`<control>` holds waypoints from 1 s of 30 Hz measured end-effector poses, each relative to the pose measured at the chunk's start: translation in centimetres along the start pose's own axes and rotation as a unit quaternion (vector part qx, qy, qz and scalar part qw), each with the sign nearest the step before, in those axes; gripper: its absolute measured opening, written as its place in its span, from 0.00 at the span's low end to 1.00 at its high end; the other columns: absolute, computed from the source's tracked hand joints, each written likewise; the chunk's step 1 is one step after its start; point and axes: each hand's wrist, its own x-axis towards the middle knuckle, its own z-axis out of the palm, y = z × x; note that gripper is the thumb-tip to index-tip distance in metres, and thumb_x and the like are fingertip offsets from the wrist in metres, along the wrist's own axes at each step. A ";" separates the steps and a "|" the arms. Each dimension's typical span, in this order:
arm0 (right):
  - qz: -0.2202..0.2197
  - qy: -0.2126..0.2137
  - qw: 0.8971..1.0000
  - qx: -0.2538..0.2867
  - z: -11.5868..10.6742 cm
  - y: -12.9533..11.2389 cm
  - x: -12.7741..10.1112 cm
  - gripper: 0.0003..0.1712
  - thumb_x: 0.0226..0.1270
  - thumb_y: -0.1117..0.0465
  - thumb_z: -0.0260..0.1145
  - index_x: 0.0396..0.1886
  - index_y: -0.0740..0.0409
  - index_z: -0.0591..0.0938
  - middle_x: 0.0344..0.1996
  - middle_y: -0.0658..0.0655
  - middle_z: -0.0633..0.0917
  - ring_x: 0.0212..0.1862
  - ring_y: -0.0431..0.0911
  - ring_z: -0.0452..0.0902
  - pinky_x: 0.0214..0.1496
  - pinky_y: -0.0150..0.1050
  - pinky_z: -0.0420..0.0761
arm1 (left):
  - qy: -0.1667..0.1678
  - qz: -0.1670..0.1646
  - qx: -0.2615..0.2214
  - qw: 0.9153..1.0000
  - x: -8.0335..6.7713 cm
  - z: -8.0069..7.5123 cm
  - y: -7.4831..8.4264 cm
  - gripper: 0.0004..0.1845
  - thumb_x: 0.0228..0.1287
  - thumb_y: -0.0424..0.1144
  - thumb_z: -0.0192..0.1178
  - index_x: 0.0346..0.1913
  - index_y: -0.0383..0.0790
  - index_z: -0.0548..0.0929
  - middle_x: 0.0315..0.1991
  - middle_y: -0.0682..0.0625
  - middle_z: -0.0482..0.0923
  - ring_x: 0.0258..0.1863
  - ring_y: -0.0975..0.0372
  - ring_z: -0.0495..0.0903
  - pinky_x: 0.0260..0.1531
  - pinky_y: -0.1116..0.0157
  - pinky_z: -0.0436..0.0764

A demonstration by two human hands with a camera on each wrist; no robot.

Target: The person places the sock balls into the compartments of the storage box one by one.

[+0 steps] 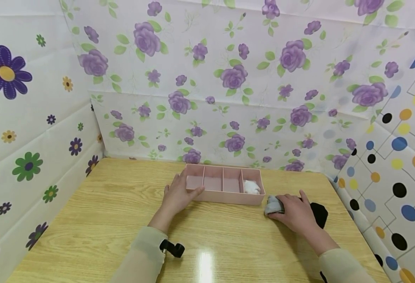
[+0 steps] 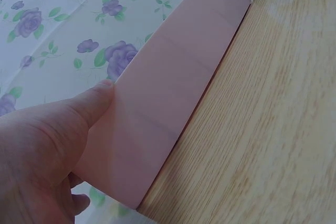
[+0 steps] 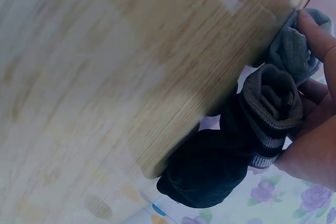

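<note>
On the right side of a pale wooden table [image 1: 97, 220], the person's right hand [image 1: 295, 214] lies palm down with its fingers curled over a rolled grey sock [image 1: 273, 205], the thumb and fingertips pinching it against the tabletop. Just behind that hand, partly under the palm, sit a brown sock [image 3: 273, 111] with a striped cuff and a black sock [image 1: 319, 214]. All three look soft, light and squashy (likely to unroll if held loosely), so a full pinch around the middle of the bundle seems the safest hold.

Across from it, the left hand [image 1: 177, 196] holds the left end of a pink divider tray [image 1: 225, 195], thumb pressed flat against its outer wall and fingers hooked over the rim. That tray looks like thin, stiff, smooth plastic, light enough to slide, so steadying it at the end wall makes sense. Three of its four compartments appear bare; the rightmost holds a white sock [image 1: 251, 187]. Floral sheeting [image 1: 228, 78] hangs behind the table.
</note>
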 end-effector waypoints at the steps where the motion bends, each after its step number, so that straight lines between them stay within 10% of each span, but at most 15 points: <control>1: 0.000 0.001 1.000 0.000 0.0 0.0 0.0 0.43 0.61 0.40 0.85 0.68 0.61 0.86 0.58 0.65 0.89 0.63 0.66 0.83 0.81 0.76 0.49 | 0.001 0.000 -0.001 1.000 0.0 0.0 0.0 0.61 0.74 0.68 0.67 0.92 0.40 0.45 0.87 0.33 0.55 0.87 0.37 0.48 0.79 0.25 0.43; 30: -0.003 0.032 0.998 0.050 -3.4 -0.9 -0.6 0.40 0.63 0.51 0.87 0.69 0.65 0.83 0.58 0.67 0.89 0.62 0.66 0.84 0.84 0.69 0.53 | 0.000 -0.003 0.002 1.000 0.3 0.5 -0.5 0.60 0.75 0.68 0.66 0.92 0.40 0.46 0.86 0.34 0.56 0.88 0.39 0.47 0.79 0.25 0.42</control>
